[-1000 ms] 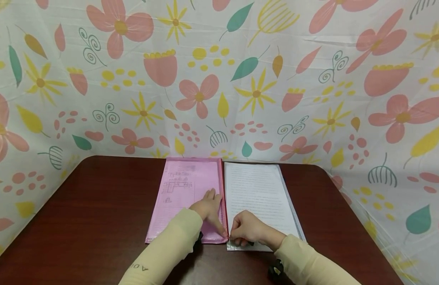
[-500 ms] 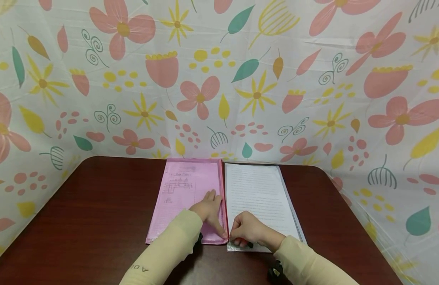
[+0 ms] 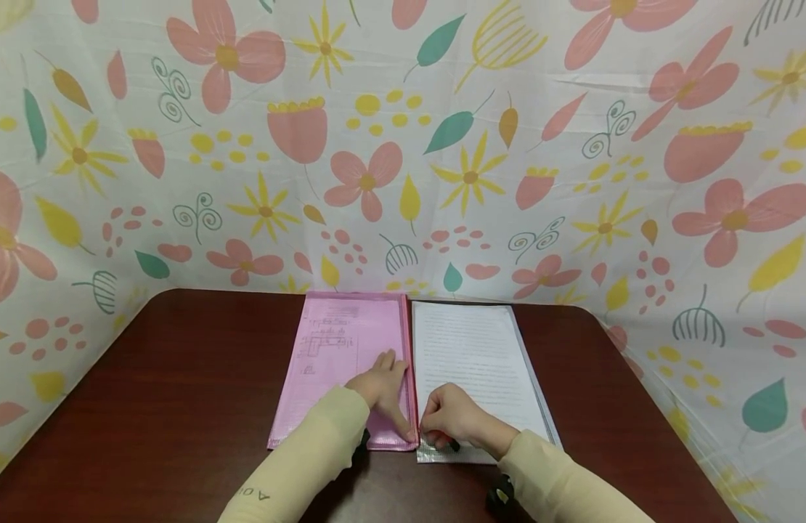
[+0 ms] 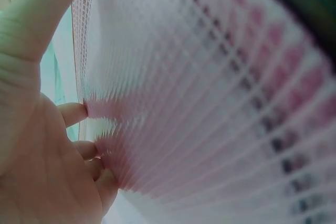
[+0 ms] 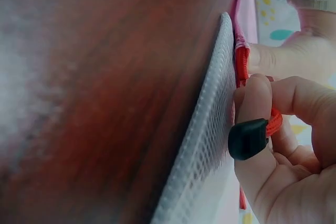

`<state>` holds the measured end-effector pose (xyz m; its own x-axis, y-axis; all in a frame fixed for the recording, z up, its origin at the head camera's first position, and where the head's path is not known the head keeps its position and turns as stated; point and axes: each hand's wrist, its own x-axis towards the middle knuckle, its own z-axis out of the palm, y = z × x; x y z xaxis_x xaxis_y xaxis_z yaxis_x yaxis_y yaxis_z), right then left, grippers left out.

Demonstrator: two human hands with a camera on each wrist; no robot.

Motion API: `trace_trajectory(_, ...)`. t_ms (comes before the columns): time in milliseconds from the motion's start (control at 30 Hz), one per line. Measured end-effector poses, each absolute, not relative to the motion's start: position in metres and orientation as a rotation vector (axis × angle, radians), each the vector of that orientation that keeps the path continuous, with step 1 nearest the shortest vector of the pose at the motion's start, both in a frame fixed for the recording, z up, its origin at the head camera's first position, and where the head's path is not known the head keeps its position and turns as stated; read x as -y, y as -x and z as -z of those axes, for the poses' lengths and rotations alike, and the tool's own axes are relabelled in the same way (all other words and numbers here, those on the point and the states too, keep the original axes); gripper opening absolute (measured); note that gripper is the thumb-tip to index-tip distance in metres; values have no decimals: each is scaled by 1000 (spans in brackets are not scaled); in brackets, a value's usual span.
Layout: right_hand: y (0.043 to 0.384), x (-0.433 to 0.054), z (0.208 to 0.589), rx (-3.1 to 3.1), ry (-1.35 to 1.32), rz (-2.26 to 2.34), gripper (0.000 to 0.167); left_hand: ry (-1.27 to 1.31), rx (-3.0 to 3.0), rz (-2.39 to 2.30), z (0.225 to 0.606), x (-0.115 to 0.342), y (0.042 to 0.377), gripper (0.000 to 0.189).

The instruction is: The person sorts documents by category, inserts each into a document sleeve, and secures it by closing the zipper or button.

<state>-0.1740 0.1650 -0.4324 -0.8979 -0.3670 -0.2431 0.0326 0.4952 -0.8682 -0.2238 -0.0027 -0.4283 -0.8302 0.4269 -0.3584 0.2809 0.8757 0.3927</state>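
Observation:
A pink mesh zipper pouch (image 3: pixel 311 407) with printed sheets inside lies flat on the table. My left hand (image 3: pixel 385 388) rests on it near its right edge, fingers spread, thumb at the lower corner. In the left wrist view its fingertips (image 4: pixel 107 179) press on the ribbed mesh. At that corner, where the red zipper (image 5: pixel 241 64) ends, my right hand (image 3: pixel 460 418) pinches the zipper pull. The pull's red cord (image 5: pixel 274 121) and black end (image 5: pixel 248 139) stick out between the fingers; the slider itself is hidden behind them.
Beside the pink pouch, under my right hand, lies a pale mesh pouch (image 3: pixel 478 341) with a text sheet. Both are on a dark brown wooden table (image 3: pixel 181 378). A floral curtain (image 3: pixel 377 181) hangs behind the table.
My right hand has shifted very slightly, its pinch kept at the corner, and the black end of the pull has moved a little. My left hand stays in place.

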Motion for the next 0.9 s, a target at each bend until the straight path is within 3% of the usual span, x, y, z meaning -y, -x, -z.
trace_trajectory(533, 186, -163, 429, -2373, 261, 1383, 8, -513, -2616, -442, 425, 3, 220, 133)
trace_trajectory(900, 197, -164, 429, -2413, 239, 1375, 6, -538, -2628, -392, 424, 3, 220, 143)
